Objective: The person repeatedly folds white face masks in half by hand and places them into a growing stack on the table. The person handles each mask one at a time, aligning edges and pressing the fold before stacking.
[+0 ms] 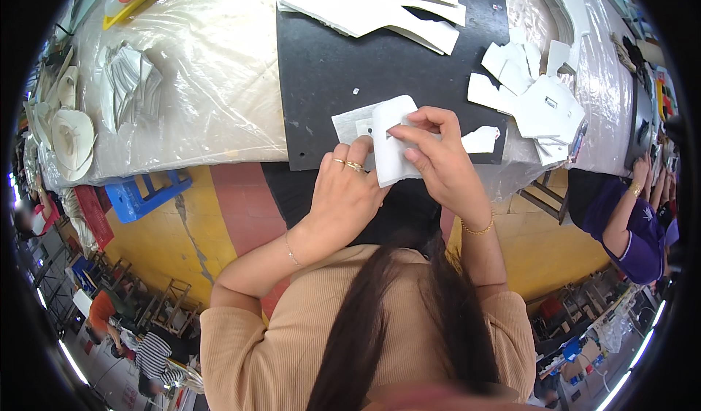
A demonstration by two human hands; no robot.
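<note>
A curled white sheet-like piece [393, 164] is between my hands, over the front edge of a black board [321, 68]. My left hand [347, 185], with rings on its fingers, grips the lower left side of this piece; its fingertips are partly hidden. My right hand [443, 152] has thumb and bent fingers closed at the piece's upper right, by a small cut-out in it. Behind the curl lies a flat, thin white piece [347, 124] with a small dark mark near it.
Large white cut pieces [343, 6] lie stacked at the board's far side. More white pieces [548, 108] are heaped at right, a fanned stack [128, 82] at left on the plastic-covered table [212, 60]. A blue stool [146, 196] stands below. Another person [635, 228] is at right.
</note>
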